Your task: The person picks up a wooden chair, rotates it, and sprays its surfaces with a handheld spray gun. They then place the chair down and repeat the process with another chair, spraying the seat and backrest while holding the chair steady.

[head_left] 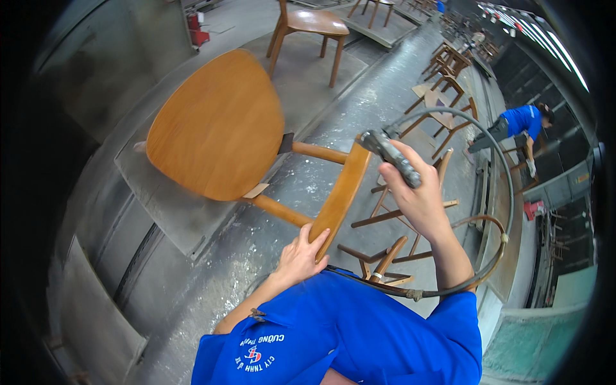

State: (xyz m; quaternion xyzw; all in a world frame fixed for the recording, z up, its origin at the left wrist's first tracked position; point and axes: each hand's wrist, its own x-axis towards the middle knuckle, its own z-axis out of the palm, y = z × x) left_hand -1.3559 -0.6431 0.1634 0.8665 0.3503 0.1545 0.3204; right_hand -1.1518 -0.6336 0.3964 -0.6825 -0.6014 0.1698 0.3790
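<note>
A wooden chair stands in front of me, with a broad rounded brown seat [218, 128] and a curved backrest [343, 202] on two posts. My left hand [301, 255] is closed around the near end of the backrest, thumb and fingers on the wood. In my raised right hand [417, 192] is a dark grey air tool [393, 156], its head close to the backrest's far end. I cannot tell whether the tool touches the wood. A grey hose [507, 167] runs from the tool and loops around to my right forearm.
Another wooden chair [317, 22] stands on a platform ahead. Several chair frames [378, 263] lie or stand along the right side. Farther right, a co-worker in a blue shirt [523, 122] bends over a piece of furniture. Grey metal panels [96, 308] rise at the left.
</note>
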